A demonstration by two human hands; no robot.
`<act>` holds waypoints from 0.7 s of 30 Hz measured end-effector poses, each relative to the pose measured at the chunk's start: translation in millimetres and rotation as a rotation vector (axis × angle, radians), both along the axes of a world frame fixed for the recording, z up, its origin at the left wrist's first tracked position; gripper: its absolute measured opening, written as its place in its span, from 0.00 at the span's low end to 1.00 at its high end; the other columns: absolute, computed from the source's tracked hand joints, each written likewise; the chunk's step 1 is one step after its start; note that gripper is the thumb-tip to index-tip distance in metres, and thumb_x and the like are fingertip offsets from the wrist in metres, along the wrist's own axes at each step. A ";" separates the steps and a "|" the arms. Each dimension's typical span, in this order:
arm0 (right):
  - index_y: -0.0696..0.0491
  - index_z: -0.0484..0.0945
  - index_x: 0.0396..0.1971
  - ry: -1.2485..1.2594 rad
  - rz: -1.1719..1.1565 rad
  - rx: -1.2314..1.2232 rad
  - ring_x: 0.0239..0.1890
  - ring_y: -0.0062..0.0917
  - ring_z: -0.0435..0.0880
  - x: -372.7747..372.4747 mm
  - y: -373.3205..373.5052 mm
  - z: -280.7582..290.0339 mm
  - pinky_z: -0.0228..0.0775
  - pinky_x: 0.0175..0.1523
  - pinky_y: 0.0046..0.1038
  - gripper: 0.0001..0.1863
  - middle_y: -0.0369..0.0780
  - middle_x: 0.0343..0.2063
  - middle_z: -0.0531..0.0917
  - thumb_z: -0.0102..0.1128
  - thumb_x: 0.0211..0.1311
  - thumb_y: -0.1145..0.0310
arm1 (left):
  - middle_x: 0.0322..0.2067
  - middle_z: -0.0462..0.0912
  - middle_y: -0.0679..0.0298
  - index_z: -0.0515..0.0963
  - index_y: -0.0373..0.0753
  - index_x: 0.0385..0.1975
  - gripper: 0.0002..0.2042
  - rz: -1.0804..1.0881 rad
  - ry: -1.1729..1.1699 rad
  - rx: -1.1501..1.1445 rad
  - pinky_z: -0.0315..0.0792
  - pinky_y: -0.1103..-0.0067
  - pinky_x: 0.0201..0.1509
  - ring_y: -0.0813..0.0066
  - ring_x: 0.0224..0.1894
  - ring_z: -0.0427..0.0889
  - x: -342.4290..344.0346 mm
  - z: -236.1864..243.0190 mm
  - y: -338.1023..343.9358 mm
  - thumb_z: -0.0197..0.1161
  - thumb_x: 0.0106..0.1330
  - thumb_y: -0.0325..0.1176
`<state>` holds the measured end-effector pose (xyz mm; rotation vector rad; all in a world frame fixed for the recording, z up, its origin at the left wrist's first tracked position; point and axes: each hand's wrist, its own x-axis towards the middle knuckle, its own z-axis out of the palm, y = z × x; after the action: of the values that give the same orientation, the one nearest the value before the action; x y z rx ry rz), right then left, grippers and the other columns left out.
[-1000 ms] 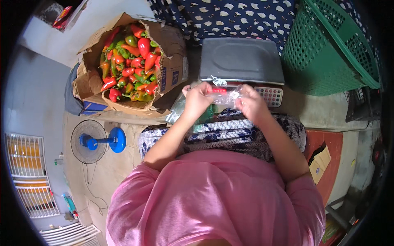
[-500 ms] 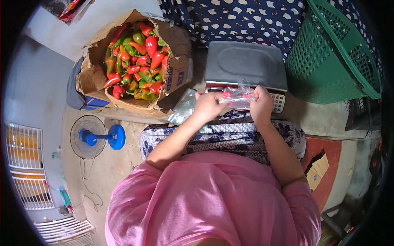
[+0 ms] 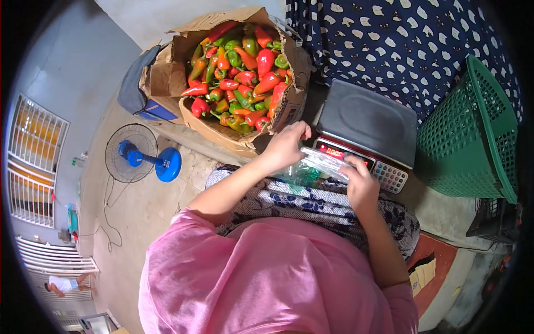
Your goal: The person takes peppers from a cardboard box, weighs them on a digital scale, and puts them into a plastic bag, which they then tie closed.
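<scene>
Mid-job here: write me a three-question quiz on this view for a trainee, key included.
1. True or false: the green perforated plastic basket stands right of the grey flat-topped weighing scale.
2. Where is the torn brown cardboard box of glossy red and green peppers: (a) left of the scale, (b) right of it, (c) behind the basket?
3. Fill in: the right hand holds crumpled, transparent ____.

Key: 1 true; 2 a; 3 plastic.
</scene>
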<state>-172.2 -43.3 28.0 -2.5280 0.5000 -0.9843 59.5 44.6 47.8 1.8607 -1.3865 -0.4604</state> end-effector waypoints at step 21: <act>0.52 0.82 0.38 0.713 0.441 0.483 0.40 0.43 0.82 -7.0 -7.0 -74.7 0.73 0.46 0.38 0.13 0.48 0.36 0.83 0.59 0.53 0.65 | 0.41 0.72 0.64 0.77 0.56 0.51 0.22 0.571 -0.958 -0.003 0.59 0.59 0.52 0.61 0.49 0.69 179.1 35.9 15.5 0.68 0.53 0.39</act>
<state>-179.2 -50.2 -46.7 -2.3126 0.2877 0.2035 238.6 60.0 83.7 2.4668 -1.2690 0.8201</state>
